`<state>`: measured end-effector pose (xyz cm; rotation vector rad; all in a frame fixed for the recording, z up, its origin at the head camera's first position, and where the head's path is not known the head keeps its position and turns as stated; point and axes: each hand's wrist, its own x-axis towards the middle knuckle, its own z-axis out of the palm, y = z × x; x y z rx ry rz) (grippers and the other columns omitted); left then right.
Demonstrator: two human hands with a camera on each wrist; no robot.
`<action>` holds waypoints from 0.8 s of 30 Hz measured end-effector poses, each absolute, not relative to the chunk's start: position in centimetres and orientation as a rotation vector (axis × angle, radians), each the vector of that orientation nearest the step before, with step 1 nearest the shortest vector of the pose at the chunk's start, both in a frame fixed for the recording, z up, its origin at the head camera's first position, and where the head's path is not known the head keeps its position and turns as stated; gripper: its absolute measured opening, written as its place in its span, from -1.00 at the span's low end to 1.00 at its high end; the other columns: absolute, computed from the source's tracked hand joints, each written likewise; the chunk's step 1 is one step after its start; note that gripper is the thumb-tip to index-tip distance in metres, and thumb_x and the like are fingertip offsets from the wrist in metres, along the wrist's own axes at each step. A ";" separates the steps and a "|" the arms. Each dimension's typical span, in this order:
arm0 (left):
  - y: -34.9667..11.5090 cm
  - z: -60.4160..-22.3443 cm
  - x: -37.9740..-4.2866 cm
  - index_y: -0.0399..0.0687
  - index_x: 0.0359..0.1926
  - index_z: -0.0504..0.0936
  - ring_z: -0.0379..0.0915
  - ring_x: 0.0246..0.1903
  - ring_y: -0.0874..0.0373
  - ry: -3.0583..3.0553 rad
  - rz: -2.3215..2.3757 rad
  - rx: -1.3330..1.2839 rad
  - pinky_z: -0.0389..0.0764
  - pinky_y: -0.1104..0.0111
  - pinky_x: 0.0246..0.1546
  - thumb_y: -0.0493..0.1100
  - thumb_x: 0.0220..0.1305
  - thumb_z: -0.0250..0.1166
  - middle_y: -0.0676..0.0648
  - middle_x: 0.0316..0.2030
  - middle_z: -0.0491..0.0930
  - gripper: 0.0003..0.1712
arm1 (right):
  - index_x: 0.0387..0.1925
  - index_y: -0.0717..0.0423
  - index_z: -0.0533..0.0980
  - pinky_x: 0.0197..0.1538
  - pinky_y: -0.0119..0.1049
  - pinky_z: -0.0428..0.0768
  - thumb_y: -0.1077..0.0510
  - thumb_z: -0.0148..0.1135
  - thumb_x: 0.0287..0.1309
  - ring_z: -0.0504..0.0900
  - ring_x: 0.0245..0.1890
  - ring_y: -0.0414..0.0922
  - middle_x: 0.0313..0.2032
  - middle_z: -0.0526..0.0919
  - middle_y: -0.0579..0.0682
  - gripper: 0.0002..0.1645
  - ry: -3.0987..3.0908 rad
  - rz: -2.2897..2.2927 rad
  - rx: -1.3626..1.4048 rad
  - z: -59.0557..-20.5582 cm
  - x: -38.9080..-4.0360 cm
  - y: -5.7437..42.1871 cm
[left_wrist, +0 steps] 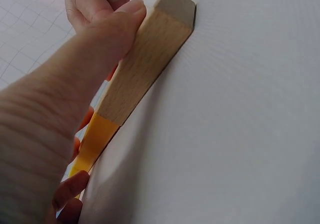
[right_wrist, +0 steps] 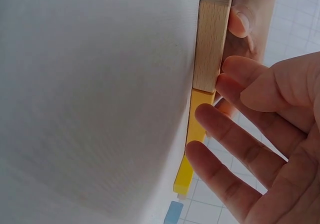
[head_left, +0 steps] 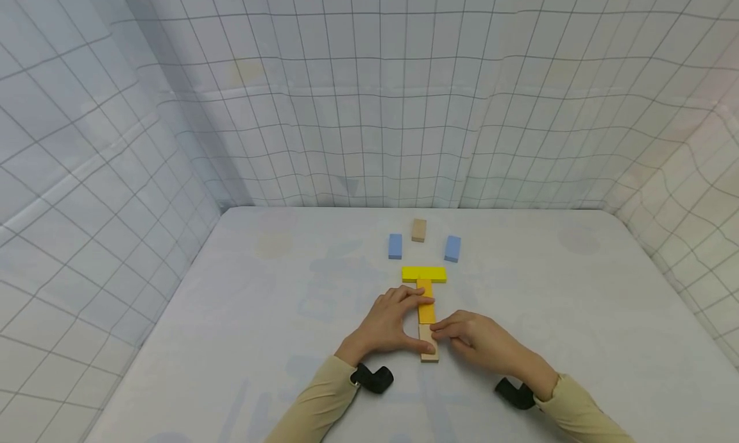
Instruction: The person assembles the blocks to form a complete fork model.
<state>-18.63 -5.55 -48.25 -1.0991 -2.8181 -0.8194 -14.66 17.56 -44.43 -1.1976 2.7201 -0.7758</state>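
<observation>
A plain wooden block (head_left: 425,333), an orange block (head_left: 426,313) and a yellow block (head_left: 424,274) lie on the white table, forming a T. The yellow one is the crossbar at the far end; wood and orange meet end to end as its stem. My left hand (head_left: 383,324) spans the stem from the left, its thumb resting on the wooden block near the close end and its fingers on the orange one. From the right, my right hand (head_left: 482,342) touches the wooden block by the joint with its fingertips, the fingers extended in the right wrist view.
Beyond the T lie two blue blocks (head_left: 395,246), one left and one right, and a small wooden block (head_left: 419,230) farther back between them. White curtains with a grid pattern (head_left: 369,109) stand behind and beside the table (head_left: 260,315).
</observation>
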 end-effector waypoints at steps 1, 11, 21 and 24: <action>-5.5 -48.3 -18.6 0.28 0.27 0.43 0.18 0.19 0.16 -2.817 -0.817 -1.099 0.30 0.23 0.03 0.43 -0.20 0.42 0.10 0.26 0.28 -0.05 | -0.05 0.11 0.65 0.02 -0.16 0.50 0.41 0.20 0.12 0.53 0.02 -0.18 -0.02 0.62 -0.14 -0.64 2.725 -0.777 -1.201 -44.5 -14.6 17.6; -5.5 -48.3 -18.6 0.26 0.26 0.43 0.20 0.16 0.15 -2.795 -0.805 -1.101 0.31 0.24 0.00 0.45 -0.19 0.40 0.08 0.25 0.29 -0.05 | -0.06 0.12 0.65 0.00 -0.16 0.51 0.41 0.21 0.10 0.53 0.02 -0.18 -0.03 0.62 -0.12 -0.64 2.722 -0.782 -1.240 -44.5 -14.8 17.6; -5.5 -48.3 -18.5 0.26 0.27 0.42 0.20 0.15 0.12 -2.782 -0.822 -1.122 0.29 0.23 0.02 0.44 -0.15 0.38 0.07 0.25 0.28 -0.07 | -0.06 0.06 0.64 0.00 -0.16 0.51 0.40 0.18 0.13 0.54 0.00 -0.17 -0.05 0.62 -0.15 -0.63 2.703 -0.886 -1.232 -44.4 -16.6 17.9; -5.6 -48.3 -18.5 0.26 0.28 0.41 0.19 0.15 0.12 -2.792 -0.826 -1.122 0.29 0.21 0.03 0.44 -0.14 0.38 0.07 0.25 0.28 -0.07 | -0.06 0.07 0.64 0.00 -0.13 0.51 0.41 0.19 0.14 0.55 -0.02 -0.14 -0.06 0.63 -0.13 -0.64 2.769 -0.935 -1.196 -44.0 -18.1 18.1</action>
